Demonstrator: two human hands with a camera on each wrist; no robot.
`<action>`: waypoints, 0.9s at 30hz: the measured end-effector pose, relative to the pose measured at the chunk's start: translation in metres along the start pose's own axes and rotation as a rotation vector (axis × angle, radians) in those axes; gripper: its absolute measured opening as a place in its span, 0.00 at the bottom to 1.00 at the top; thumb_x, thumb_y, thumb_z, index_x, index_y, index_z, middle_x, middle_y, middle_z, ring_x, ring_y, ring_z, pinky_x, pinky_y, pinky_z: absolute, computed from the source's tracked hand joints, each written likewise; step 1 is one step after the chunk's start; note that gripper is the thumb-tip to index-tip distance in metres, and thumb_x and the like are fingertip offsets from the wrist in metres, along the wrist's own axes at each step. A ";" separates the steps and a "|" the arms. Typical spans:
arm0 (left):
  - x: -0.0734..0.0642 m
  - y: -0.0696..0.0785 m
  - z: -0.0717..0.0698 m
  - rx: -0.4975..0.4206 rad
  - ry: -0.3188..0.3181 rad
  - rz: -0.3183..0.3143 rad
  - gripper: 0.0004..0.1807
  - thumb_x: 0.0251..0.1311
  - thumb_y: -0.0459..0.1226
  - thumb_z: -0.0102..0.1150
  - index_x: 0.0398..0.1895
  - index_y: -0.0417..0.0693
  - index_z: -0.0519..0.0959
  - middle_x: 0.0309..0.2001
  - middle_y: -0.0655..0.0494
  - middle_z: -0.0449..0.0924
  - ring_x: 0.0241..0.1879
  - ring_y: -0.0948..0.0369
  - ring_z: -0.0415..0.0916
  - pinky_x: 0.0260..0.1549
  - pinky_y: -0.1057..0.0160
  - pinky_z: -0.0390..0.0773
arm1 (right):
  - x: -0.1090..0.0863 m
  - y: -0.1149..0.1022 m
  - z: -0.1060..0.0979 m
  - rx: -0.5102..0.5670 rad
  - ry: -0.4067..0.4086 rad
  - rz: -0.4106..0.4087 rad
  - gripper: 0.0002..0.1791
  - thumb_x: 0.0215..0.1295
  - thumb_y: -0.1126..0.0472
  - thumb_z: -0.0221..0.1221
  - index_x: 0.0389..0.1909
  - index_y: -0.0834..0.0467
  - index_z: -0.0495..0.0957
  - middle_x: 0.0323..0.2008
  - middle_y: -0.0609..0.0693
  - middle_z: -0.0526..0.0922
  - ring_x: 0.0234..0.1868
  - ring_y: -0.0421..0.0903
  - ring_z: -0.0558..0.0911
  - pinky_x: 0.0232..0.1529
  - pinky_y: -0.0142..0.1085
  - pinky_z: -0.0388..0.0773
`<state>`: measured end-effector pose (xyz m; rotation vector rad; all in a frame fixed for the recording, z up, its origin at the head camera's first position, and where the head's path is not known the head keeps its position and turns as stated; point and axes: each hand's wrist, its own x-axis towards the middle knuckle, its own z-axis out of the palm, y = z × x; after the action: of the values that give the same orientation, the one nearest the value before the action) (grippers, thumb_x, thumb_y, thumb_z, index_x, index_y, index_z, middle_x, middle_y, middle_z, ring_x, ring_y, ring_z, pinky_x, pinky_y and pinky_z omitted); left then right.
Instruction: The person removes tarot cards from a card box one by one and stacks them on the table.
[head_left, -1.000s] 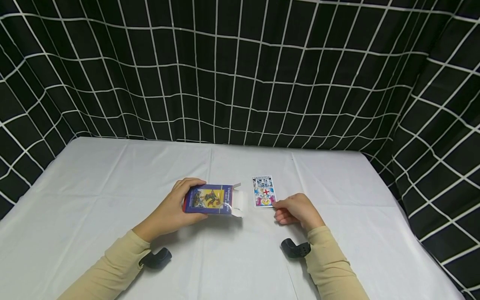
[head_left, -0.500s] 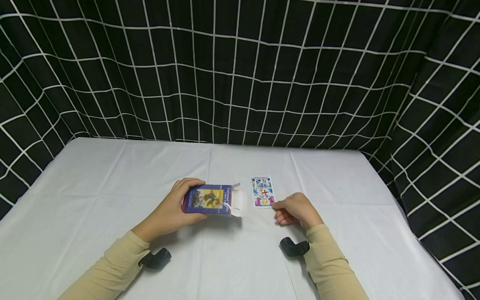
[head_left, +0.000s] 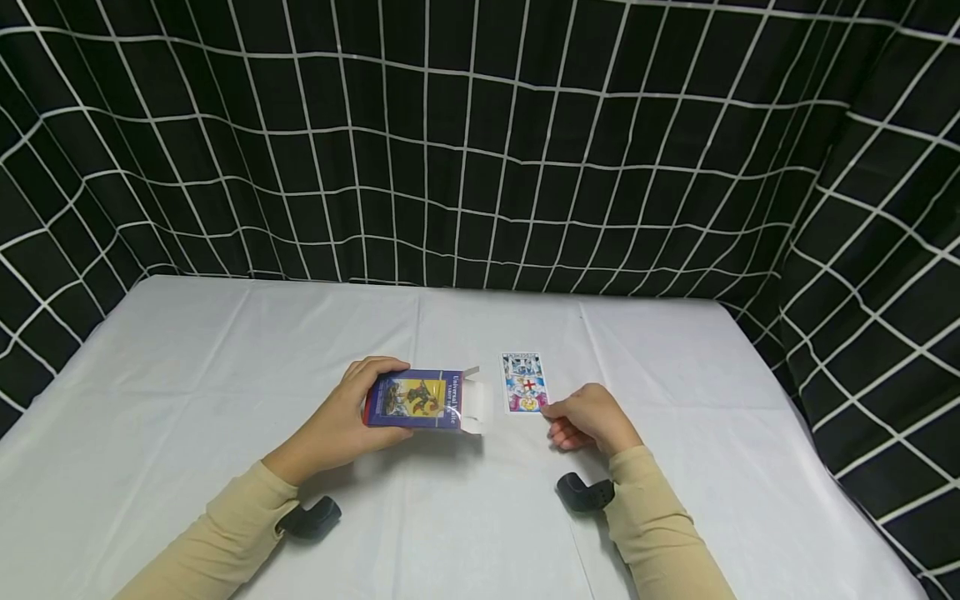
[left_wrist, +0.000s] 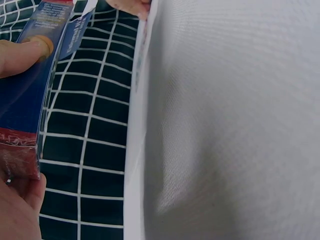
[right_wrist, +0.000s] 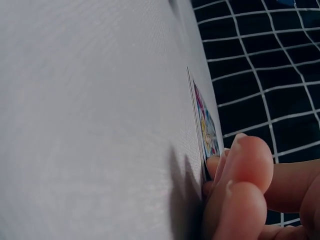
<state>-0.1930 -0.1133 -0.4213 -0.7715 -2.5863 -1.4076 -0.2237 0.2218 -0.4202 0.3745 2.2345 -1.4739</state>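
My left hand (head_left: pixel 337 425) grips a blue tarot card box (head_left: pixel 414 400) by its left end, thumb along the near side and fingers over the far side. The white end flap (head_left: pixel 476 407) stands open toward the right. In the left wrist view, the box's blue side (left_wrist: pixel 20 107) lies between thumb and fingers, above the tabletop. Just right of the box is a colourful tarot card (head_left: pixel 524 379) with a red cross on a white flag. My right hand (head_left: pixel 591 418) pinches its near right corner. The right wrist view shows the card (right_wrist: pixel 206 125) edge-on, close against the cloth.
A white cloth (head_left: pixel 247 350) with fold creases covers the table. Black curtains (head_left: pixel 420 142) with a white grid rise behind it and at both sides. Dark curved devices (head_left: pixel 311 518) jut from under both beige sleeves.
The box and card shift very slightly left in the view, along with the background. Both hands keep their grip.
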 end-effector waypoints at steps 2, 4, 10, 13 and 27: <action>0.000 0.000 0.000 0.000 0.002 0.002 0.41 0.44 0.36 0.79 0.64 0.47 0.70 0.63 0.53 0.72 0.63 0.55 0.64 0.63 0.47 0.66 | 0.000 -0.001 0.000 -0.009 0.006 -0.001 0.13 0.65 0.66 0.60 0.20 0.62 0.75 0.10 0.45 0.77 0.11 0.34 0.76 0.17 0.28 0.76; 0.000 0.001 0.000 -0.001 0.003 0.004 0.41 0.43 0.36 0.79 0.64 0.47 0.70 0.62 0.52 0.72 0.63 0.55 0.64 0.63 0.47 0.66 | -0.001 -0.001 0.001 -0.013 0.013 -0.005 0.13 0.65 0.66 0.59 0.20 0.62 0.75 0.10 0.45 0.76 0.11 0.34 0.76 0.17 0.28 0.76; 0.001 0.001 0.000 -0.004 0.001 0.003 0.40 0.44 0.37 0.78 0.64 0.46 0.70 0.62 0.52 0.73 0.63 0.54 0.64 0.63 0.47 0.66 | -0.001 -0.001 0.001 -0.022 0.009 -0.020 0.12 0.65 0.66 0.59 0.21 0.63 0.75 0.10 0.45 0.76 0.11 0.34 0.75 0.17 0.27 0.75; 0.001 0.001 0.001 -0.007 -0.001 0.001 0.40 0.44 0.36 0.79 0.64 0.47 0.70 0.62 0.52 0.73 0.63 0.54 0.64 0.63 0.47 0.66 | -0.002 -0.001 -0.003 0.013 -0.013 -0.029 0.10 0.65 0.65 0.60 0.25 0.64 0.75 0.11 0.44 0.77 0.12 0.34 0.76 0.18 0.27 0.76; 0.000 0.000 0.002 0.002 -0.002 0.007 0.41 0.44 0.37 0.79 0.64 0.47 0.70 0.62 0.52 0.73 0.62 0.54 0.65 0.62 0.46 0.66 | -0.033 -0.032 0.003 0.231 0.146 -0.306 0.19 0.63 0.66 0.64 0.51 0.75 0.77 0.33 0.49 0.87 0.30 0.38 0.87 0.35 0.30 0.84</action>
<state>-0.1926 -0.1115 -0.4229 -0.7818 -2.5839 -1.4022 -0.2091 0.2070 -0.3794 0.2222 2.3197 -1.9297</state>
